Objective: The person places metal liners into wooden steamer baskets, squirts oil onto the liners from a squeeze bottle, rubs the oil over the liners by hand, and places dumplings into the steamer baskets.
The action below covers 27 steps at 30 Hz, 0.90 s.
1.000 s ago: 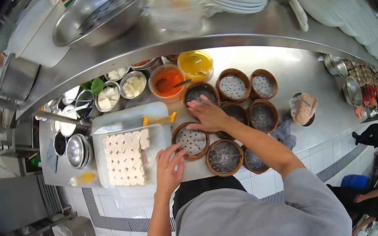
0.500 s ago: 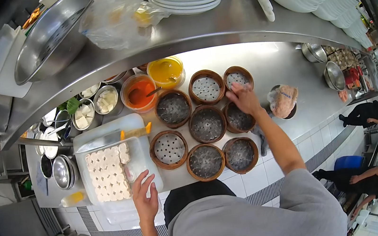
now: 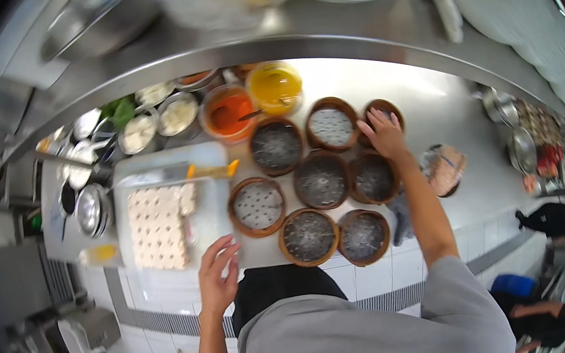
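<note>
My right hand reaches over the small bamboo steamer basket at the back right, fingers stretched across its opening and touching or just above it. Beside it is a basket with a white perforated liner; a dark-bottomed basket lies under my wrist. More round steamer baskets stand close together on the counter. My left hand hovers, empty with fingers apart, by the front edge of a translucent tray. Pale pieces in close rows and a yellow-handled knife lie on that tray.
Behind the tray stand tubs of orange sauce and yellow liquid, plus metal pots of white pieces. A bowl with a bag of pinkish food sits right. A steel shelf with plates overhangs the counter. Co-workers are far right.
The view has shifted, and most things on the counter now appear further right. My right hand has moved further over the small basket. My left hand stays raised near the tray.
</note>
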{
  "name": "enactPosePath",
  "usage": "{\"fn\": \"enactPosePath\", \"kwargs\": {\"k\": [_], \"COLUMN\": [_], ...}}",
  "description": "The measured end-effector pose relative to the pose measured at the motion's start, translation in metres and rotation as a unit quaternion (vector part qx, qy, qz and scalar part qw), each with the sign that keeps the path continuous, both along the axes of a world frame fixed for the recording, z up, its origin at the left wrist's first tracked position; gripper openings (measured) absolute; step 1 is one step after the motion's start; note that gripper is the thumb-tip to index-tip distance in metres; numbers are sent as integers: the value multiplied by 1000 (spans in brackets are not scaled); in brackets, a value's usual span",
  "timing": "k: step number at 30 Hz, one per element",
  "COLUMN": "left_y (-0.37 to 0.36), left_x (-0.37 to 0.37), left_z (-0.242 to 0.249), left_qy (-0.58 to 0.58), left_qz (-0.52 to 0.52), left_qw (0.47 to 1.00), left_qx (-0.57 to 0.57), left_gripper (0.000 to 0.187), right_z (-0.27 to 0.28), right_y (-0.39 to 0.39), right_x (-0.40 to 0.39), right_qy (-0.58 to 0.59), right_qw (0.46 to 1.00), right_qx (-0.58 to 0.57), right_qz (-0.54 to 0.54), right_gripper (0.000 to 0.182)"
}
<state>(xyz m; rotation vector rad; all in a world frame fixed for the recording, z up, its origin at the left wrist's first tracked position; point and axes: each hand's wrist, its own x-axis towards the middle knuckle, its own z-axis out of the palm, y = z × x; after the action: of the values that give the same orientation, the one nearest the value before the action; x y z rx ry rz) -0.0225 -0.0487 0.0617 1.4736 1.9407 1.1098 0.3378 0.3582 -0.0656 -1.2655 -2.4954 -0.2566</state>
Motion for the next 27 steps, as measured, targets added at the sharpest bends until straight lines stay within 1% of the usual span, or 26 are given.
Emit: {"fn": "enactPosePath", "kwargs": {"k": [2, 4, 6, 7, 8, 10, 11, 12, 13, 15, 19, 21, 24, 27], "left_y": [-4, -10, -16, -18, -18, -23, -23, -23, -24, -24, -25, -25, -29, -33], "left_x": [-1, -3, -3, -3, -2, 0, 1, 3, 3, 3, 1, -1, -2, -5], "left_z": [2, 1, 1, 3, 3, 0, -1, 5, 5, 7, 10, 11, 10, 7], "left_qy": [19, 18, 2, 14, 6, -28, -6, -14, -23, -31, -44, -43, -45, -38], "left_qz": [3, 27, 34, 40, 28, 58, 55, 60, 62, 61, 60, 58, 68, 70], "left_qw": [1000, 999, 999, 999, 999, 998, 998, 998, 998, 998, 997, 997, 996, 997], "left_qx": [19, 17, 21, 17, 22, 8, 12, 2, -1, -5, -27, -28, -29, -18], "left_gripper": [34, 35, 35, 34, 34, 33, 32, 31, 31, 31, 30, 30, 31, 31], "right_z": [31, 10, 14, 18, 18, 11, 14, 15, 21, 29, 34, 35, 28, 25], "right_y": [-13, -6, -21, -25, -25, -26, -25, -24, -22, -21, -26, -26, -24, -22], "right_x": [-6, 8, 2, 5, 5, 4, 4, 1, -2, -7, -18, -19, -23, -27], "right_qy": [-11, 21, 18, 14, 8, 73, 76, 83, 81, 39, 30, 28, 44, 26], "right_qw": [994, 993, 995, 994, 994, 996, 992, 987, 986, 977, 968, 954, 950, 949], "right_qx": [-106, -59, -80, -96, -90, -33, -47, -62, -59, -136, -138, -176, -190, -175], "right_qz": [27, -104, -63, -46, -58, -46, -85, -121, -132, -158, -206, -239, -244, -262], "right_gripper": [55, 51, 52, 52, 52, 62, 64, 66, 66, 62, 57, 56, 56, 56]}}
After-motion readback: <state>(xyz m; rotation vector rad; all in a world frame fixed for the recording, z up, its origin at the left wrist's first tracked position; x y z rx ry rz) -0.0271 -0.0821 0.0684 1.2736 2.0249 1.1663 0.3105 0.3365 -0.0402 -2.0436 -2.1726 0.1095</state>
